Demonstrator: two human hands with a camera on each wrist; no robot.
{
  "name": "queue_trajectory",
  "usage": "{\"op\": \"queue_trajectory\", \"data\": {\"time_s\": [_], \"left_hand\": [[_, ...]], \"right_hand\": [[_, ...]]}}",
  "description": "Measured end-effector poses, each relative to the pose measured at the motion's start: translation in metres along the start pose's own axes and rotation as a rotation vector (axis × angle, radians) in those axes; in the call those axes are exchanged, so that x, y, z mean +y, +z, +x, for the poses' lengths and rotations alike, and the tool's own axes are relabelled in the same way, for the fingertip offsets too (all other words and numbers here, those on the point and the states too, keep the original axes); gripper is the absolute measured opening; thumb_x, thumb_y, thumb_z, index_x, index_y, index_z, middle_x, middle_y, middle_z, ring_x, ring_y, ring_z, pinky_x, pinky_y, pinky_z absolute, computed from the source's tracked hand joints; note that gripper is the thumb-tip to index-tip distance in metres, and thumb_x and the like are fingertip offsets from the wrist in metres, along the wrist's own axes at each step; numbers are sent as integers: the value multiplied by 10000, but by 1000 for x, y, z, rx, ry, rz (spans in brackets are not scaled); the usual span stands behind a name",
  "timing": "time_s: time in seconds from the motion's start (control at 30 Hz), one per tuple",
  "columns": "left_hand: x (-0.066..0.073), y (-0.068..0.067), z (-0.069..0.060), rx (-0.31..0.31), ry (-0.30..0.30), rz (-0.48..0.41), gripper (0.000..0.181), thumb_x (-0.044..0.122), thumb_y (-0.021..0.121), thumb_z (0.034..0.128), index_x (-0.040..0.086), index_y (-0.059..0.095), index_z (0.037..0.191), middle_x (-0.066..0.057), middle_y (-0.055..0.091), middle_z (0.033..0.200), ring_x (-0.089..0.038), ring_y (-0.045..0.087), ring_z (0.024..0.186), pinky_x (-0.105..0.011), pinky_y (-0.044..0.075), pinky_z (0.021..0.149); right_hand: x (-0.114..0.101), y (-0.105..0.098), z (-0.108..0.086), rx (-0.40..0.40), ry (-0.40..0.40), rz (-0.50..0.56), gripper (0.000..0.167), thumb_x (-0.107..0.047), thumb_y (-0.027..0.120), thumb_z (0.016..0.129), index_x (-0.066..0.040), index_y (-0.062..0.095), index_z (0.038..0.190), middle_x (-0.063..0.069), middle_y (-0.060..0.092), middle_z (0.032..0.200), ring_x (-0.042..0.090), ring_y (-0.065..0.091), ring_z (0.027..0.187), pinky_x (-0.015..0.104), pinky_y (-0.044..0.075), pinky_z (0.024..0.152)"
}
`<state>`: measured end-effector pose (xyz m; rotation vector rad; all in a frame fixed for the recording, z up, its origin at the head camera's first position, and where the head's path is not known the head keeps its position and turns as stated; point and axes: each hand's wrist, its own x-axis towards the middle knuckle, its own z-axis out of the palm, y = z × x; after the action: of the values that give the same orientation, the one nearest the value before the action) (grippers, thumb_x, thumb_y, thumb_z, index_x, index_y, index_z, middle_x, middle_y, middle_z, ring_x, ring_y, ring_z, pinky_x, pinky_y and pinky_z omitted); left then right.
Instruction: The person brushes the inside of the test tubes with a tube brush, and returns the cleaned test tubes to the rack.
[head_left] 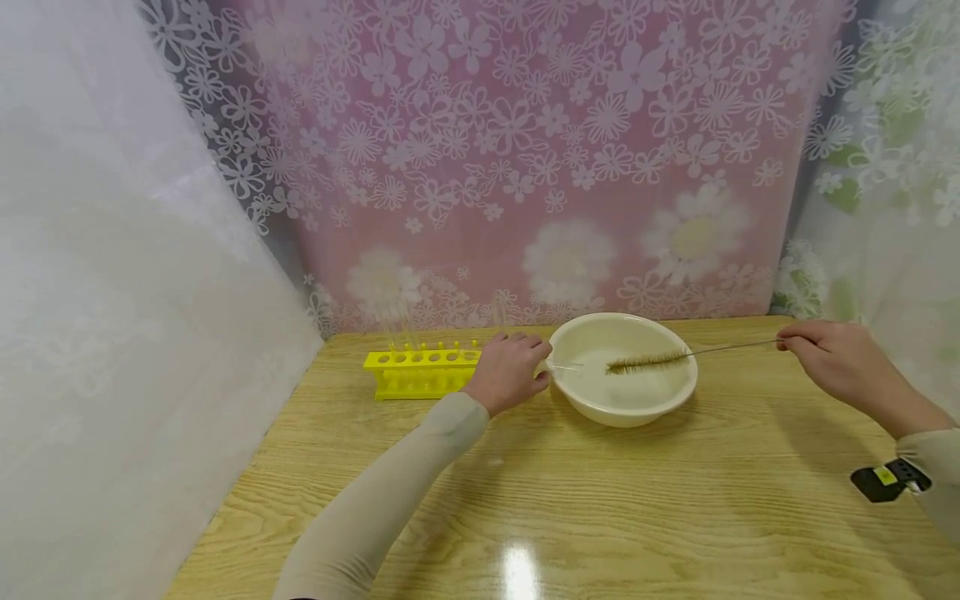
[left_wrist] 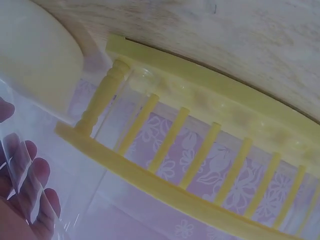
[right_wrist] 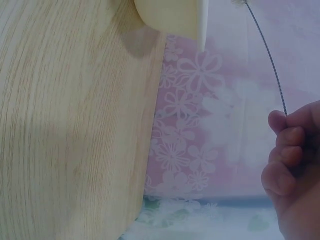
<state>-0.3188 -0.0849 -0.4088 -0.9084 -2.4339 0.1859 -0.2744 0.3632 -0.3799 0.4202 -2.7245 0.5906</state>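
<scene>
My left hand [head_left: 512, 372] holds a clear glass test tube [left_wrist: 15, 162], its fingers curled round it. The tube's end reaches over the left rim of a cream basin [head_left: 622, 410]. From the right, my right hand [head_left: 843, 367] pinches the twisted wire handle of a test tube brush [head_left: 648, 362]. The brush's brown bristles hang over the basin, pointing toward the tube and apart from it. Just left of my left hand stands a yellow test tube rack [head_left: 420, 360], partly hidden by that hand, with several clear tubes in it.
Everything stands on a wood-grain table [head_left: 600, 508]. A pink flowered curtain [head_left: 525, 167] hangs behind the basin and rack. Pale sheeting [head_left: 142, 250] closes off the left side, and a similar flowered sheet [head_left: 892, 183] hangs at the right. A dark device [head_left: 885, 481] is strapped at the right wrist.
</scene>
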Motion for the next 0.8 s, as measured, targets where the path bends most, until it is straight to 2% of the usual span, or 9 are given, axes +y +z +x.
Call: {"op": "queue_trajectory", "data": {"time_s": [0.07, 0.13, 0.23, 0.47, 0.7, 0.8], "left_hand": [[0, 0, 1, -11, 9, 19, 226, 358, 664, 912, 234, 675, 1101, 86, 709, 1099, -133, 656, 940, -292, 468, 717], [0, 0, 2, -13, 22, 41, 244, 362, 661, 913, 243, 681, 1125, 90, 709, 1117, -132, 655, 955, -292, 465, 729], [0, 0, 4, -5, 44, 77, 259, 363, 658, 916, 254, 682, 1149, 96, 706, 1126, -131, 646, 942, -290, 450, 745], [1, -1, 7, 7, 84, 138, 176, 326, 636, 923, 260, 671, 1083, 102, 688, 1017, -130, 621, 856, -298, 445, 723], [3, -5, 11, -40, 110, 168, 174, 315, 607, 947, 253, 677, 1094, 85, 686, 1041, -141, 641, 907, -323, 483, 767], [4, -7, 12, -60, 117, 191, 181, 315, 593, 955, 260, 674, 1106, 85, 683, 1048, -141, 648, 927, -331, 499, 781]], "right_hand": [[0, 0, 0, 0, -1, 2, 343, -142, 441, 1059, 84, 667, 1183, 276, 712, 1086, -20, 588, 790, 265, 383, 573], [0, 0, 0, 2, 1, 7, 346, -145, 441, 1059, 84, 667, 1185, 275, 712, 1087, -156, 482, 771, 264, 380, 572], [0, 0, -1, 9, -2, 5, 339, -142, 445, 1058, 80, 671, 1179, 271, 714, 1082, -206, 429, 785, 263, 384, 573], [1, 1, -2, 23, -17, -3, 319, -125, 446, 1057, 64, 684, 1151, 267, 716, 1067, -106, 468, 691, 269, 352, 556], [0, 2, -2, 39, -36, -14, 292, -110, 460, 1052, 37, 703, 1117, 263, 720, 1047, -48, 485, 640, 269, 351, 543], [0, 2, -3, 36, -32, -10, 291, -112, 462, 1052, 35, 705, 1117, 261, 720, 1050, -68, 487, 656, 267, 360, 548]]}}
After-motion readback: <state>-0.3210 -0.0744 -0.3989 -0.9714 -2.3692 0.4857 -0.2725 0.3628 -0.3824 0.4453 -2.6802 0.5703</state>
